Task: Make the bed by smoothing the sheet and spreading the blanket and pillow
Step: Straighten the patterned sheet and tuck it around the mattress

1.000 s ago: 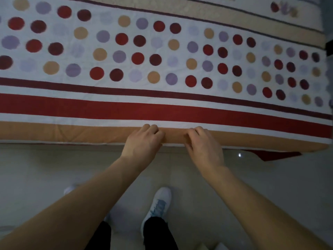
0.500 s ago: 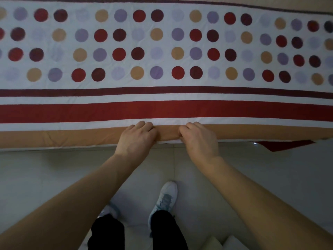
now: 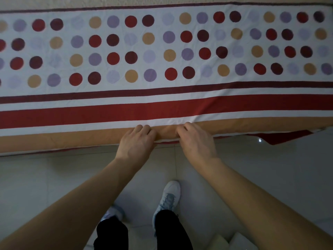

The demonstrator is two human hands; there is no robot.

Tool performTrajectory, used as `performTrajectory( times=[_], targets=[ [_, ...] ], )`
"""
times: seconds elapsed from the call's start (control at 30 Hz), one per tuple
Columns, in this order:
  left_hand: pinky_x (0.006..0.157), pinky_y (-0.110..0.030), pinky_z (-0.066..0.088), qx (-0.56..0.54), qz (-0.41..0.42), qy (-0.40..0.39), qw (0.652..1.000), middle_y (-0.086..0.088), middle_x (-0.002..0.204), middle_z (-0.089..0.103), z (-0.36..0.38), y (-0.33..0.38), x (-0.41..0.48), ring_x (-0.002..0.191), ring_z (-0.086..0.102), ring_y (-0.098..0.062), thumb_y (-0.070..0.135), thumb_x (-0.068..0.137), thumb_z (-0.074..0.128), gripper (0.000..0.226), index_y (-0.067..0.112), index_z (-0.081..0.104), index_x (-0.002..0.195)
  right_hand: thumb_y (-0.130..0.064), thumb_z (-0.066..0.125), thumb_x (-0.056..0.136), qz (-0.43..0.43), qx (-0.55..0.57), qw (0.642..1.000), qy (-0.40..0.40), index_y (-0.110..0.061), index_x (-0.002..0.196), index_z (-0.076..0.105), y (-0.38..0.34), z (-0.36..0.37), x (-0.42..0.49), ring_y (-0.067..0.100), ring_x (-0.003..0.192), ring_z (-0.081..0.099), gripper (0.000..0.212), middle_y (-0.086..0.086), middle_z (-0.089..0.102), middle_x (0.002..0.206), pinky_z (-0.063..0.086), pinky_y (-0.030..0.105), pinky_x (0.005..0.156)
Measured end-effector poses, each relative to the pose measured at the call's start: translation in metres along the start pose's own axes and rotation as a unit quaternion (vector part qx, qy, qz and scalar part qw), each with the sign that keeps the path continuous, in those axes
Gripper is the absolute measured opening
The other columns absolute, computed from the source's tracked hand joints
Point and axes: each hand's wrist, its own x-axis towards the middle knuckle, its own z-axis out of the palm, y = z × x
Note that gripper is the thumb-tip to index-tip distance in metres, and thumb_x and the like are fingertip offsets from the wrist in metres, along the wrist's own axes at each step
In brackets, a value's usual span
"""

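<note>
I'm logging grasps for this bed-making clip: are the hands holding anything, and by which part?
The left hand and right hand grip the sheet by its near edge, on the tan border stripe, side by side.

I make out a dotted white cloth bedcover with red and tan stripes, matt and finely creased, pale glossy floor tiles catching a glint, white sneaker with matt upper, matt black cloth trousers.
</note>
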Motion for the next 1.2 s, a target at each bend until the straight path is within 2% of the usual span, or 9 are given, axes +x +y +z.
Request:
performTrajectory(
  times=[0.1,0.23,0.5,0.7,0.8,0.9,0.97,1.1,1.2],
  targets=[
    [0.077,-0.037,0.05,0.005,-0.005,-0.003,1.0,-0.001,0.101,0.061,-0.003,0.008,0.0,0.093,0.058,-0.024,0.035,0.091,0.069,0.025,0.019,0.062,0.109,-0.01,0.089,0.066,0.026,-0.021,0.999,0.027,-0.019,0.094,0.064,0.009,-0.003,-0.005,0.019,0.072,0.056,0.039,0.0,0.058,0.086,0.029,0.029,0.052],
    [0.065,-0.036,0.045,0.003,0.025,0.009,1.0,-0.002,0.091,0.06,-0.007,0.031,0.012,0.083,0.057,-0.025,0.031,0.084,0.077,0.026,0.016,0.063,0.1,-0.016,0.086,0.075,0.052,-0.037,0.997,0.031,-0.02,0.11,0.061,0.035,-0.007,-0.01,0.018,0.085,0.058,0.043,0.0,0.059,0.1,0.039,0.027,0.058],
    [0.067,-0.036,0.038,-0.02,0.082,0.038,0.996,-0.005,0.097,0.06,-0.002,0.104,0.066,0.09,0.057,-0.028,0.026,0.089,0.07,0.024,0.015,0.062,0.108,-0.018,0.08,0.082,0.104,-0.018,0.994,0.043,-0.021,0.124,0.056,0.087,-0.009,-0.019,0.023,0.103,0.056,0.049,0.004,0.056,0.118,0.049,0.033,0.076],
    [0.082,-0.035,0.043,-0.013,0.079,0.03,0.996,0.0,0.11,0.055,0.004,0.128,0.091,0.1,0.053,-0.022,0.035,0.096,0.061,0.029,0.021,0.054,0.12,-0.017,0.082,0.079,0.1,0.002,0.992,0.079,-0.021,0.117,0.06,0.114,-0.002,-0.018,0.023,0.1,0.056,0.044,0.003,0.058,0.111,0.044,0.033,0.071],
    [0.077,-0.033,0.038,0.02,0.085,0.02,0.996,0.002,0.11,0.055,0.011,0.131,0.097,0.099,0.052,-0.021,0.03,0.096,0.062,0.024,0.023,0.057,0.118,-0.011,0.089,0.065,0.085,0.006,0.99,0.109,-0.017,0.099,0.066,0.121,0.003,-0.015,0.023,0.084,0.059,0.041,0.002,0.063,0.09,0.037,0.032,0.058],
    [0.073,-0.036,0.043,0.018,0.101,0.014,0.995,0.0,0.104,0.059,0.016,0.133,0.094,0.094,0.056,-0.025,0.024,0.094,0.064,0.031,0.028,0.06,0.124,-0.011,0.093,0.058,0.07,0.015,0.99,0.123,-0.017,0.081,0.067,0.126,0.009,-0.017,0.021,0.072,0.06,0.036,-0.002,0.062,0.071,0.026,0.027,0.056],
    [0.07,-0.038,0.043,0.009,0.111,0.019,0.994,-0.002,0.098,0.06,0.016,0.138,0.093,0.089,0.059,-0.027,0.021,0.093,0.063,0.039,0.03,0.057,0.13,-0.011,0.094,0.059,0.061,0.025,0.991,0.119,-0.018,0.08,0.069,0.129,0.01,-0.018,0.019,0.072,0.06,0.033,-0.003,0.062,0.07,0.025,0.026,0.056],
    [0.084,-0.036,0.044,0.028,0.091,-0.001,0.995,0.001,0.116,0.06,0.009,0.141,0.098,0.107,0.058,-0.024,0.034,0.098,0.057,0.031,0.024,0.052,0.127,-0.01,0.084,0.075,0.07,0.049,0.993,0.084,-0.019,0.091,0.07,0.131,0.007,-0.02,0.019,0.081,0.06,0.023,-0.003,0.063,0.081,0.028,0.028,0.057],
    [0.085,-0.034,0.044,0.041,0.097,-0.001,0.994,0.003,0.12,0.059,0.011,0.142,0.104,0.108,0.058,-0.022,0.027,0.096,0.063,0.034,0.028,0.05,0.127,-0.007,0.077,0.08,0.077,0.068,0.993,0.065,-0.018,0.094,0.067,0.132,0.008,-0.023,0.019,0.083,0.059,0.02,-0.001,0.061,0.083,0.032,0.03,0.055]
  ],
)
